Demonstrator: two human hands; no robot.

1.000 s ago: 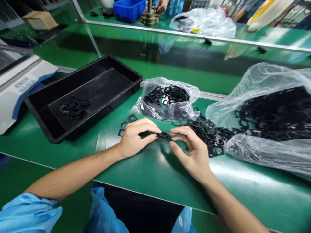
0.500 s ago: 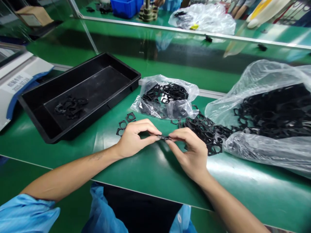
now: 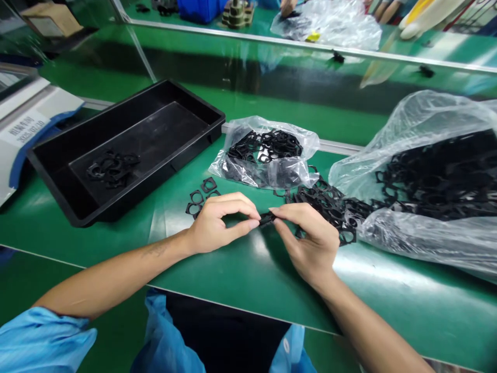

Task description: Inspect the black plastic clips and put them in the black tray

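A small black plastic part is pinched between my two hands above the green table. My left hand grips its left end between thumb and fingers. On the other end, the thumb and forefinger of my right hand are closed. The fingertips hide some of the part, so its full outline does not show. Several loose black frames with round holes lie just behind my left hand. Beyond my right hand spreads a pile of similar black frames.
A black tray at the left holds a small heap of black parts. Clear plastic bags of black frames stand behind my hands and at the right. Across a clear partition, a co-worker's hand touches another bag.
The black part has turned between my fingers and now shows more of its face. My right hand has shifted slightly right. The camera view has tilted a little.
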